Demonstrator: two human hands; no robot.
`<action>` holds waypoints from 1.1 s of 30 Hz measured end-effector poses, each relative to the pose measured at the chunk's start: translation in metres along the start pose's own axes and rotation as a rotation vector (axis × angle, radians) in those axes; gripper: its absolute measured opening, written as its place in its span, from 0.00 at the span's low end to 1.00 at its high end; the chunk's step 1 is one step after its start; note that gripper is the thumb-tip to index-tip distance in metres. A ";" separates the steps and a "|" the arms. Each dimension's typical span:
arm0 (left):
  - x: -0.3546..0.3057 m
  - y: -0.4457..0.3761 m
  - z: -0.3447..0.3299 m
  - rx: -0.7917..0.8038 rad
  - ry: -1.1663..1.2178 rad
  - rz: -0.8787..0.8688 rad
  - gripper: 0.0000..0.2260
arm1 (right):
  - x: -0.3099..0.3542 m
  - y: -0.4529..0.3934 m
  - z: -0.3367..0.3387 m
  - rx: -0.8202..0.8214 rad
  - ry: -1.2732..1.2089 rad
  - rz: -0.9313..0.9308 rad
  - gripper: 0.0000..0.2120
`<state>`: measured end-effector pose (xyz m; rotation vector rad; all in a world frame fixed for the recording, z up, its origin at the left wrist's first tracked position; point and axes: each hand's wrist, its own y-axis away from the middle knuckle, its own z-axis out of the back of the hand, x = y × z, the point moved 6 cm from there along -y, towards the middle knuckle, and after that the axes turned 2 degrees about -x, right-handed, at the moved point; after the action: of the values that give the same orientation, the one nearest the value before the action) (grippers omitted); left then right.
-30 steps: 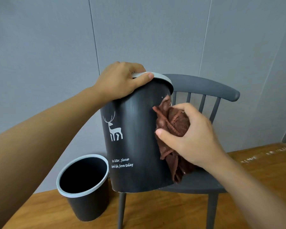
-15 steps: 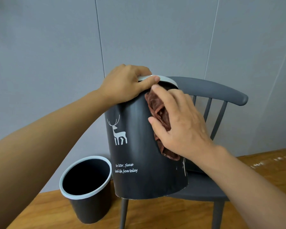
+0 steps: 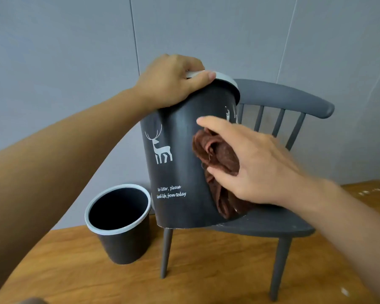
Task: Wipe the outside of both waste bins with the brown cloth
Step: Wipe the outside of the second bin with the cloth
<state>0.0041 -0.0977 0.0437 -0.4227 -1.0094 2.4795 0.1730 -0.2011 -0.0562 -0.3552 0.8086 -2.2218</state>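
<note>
A grey panelled wall [image 3: 75, 62] fills the background, and below it runs a wooden floor [image 3: 206, 270]. On that floor stands a grey chair [image 3: 283, 95] with a spindle back.

The bigger dark waste bin [image 3: 178, 172] sits on the chair seat, tilted, its base edge hanging over the seat's front. It has a pale rim, a white deer print and the words "No litter, please / Good life, from today" on the side facing me; part of a second deer shows further round, near the chair back.

The smaller dark waste bin [image 3: 121, 218] stands upright on the floor, just beside the chair's front leg and lower left of the bigger one, its mouth open toward me, also with a pale rim.

My left hand [image 3: 173, 82] grips the bigger bin's rim from above, thumb laid along the rim's edge and the other fingers curled over the top.

My right hand [image 3: 255, 163] presses the brown cloth [image 3: 217, 163] flat against the bin's side, to the right of the deer. My fingers [image 3: 211, 123] are spread and nearly straight over the bunched cloth, thumb underneath, and a fold of the cloth hangs down to the seat.
</note>
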 end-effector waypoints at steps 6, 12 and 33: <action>-0.001 -0.001 -0.001 -0.007 -0.010 -0.008 0.24 | 0.000 -0.017 -0.008 -0.144 -0.043 -0.175 0.28; -0.002 -0.003 -0.003 -0.016 -0.006 -0.023 0.21 | -0.002 -0.006 -0.012 -0.112 0.156 -0.019 0.36; 0.004 -0.003 -0.005 -0.033 0.006 -0.043 0.21 | -0.034 0.020 -0.022 -0.388 -0.143 -0.255 0.24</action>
<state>0.0031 -0.0912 0.0419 -0.4140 -1.0469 2.4252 0.1971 -0.1774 -0.0861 -0.8349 1.1697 -2.2289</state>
